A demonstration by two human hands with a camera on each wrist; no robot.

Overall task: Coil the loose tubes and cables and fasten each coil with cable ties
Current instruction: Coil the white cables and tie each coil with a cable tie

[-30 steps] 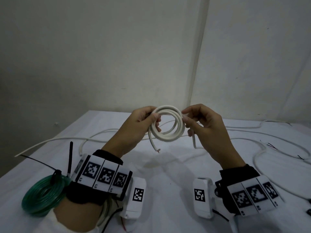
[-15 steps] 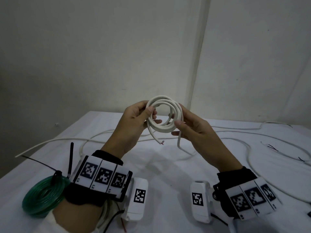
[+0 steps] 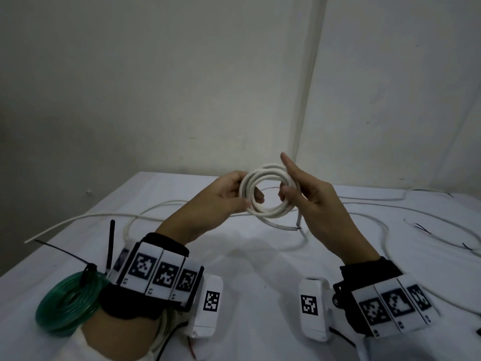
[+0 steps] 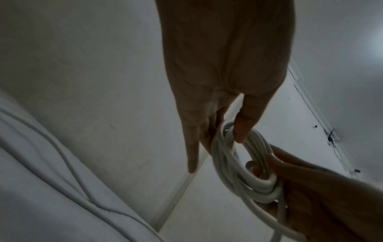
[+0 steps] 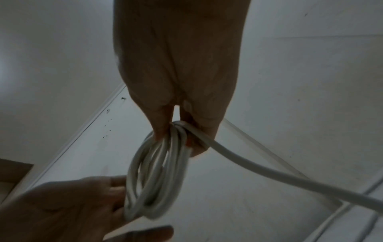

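From the head view, both hands are up above the white table (image 3: 260,269) with a white cable coil (image 3: 265,194) held between them. The left hand (image 3: 223,201) pinches the coil's left side with thumb and fingers, and the right hand (image 3: 309,199) has its lower fingers curled round the right side while the index finger sticks straight up. The coil is a few round loops, pretty tidy, with a short cut end poking out underneath. Rest of that cable trails loose over the table behind. There's also a green tube coil (image 3: 65,303) sitting at the near left edge with a black cable tie (image 3: 87,272) round it. The left wrist view shows the coil (image 4: 240,165) edge-on, thumb on one face, fingers on the other, one finger pointing free. In the right wrist view the coil (image 5: 157,176) hangs from the fingers (image 5: 161,126) gripping its top, a loose strand running off to the right, loops slightly blurred.
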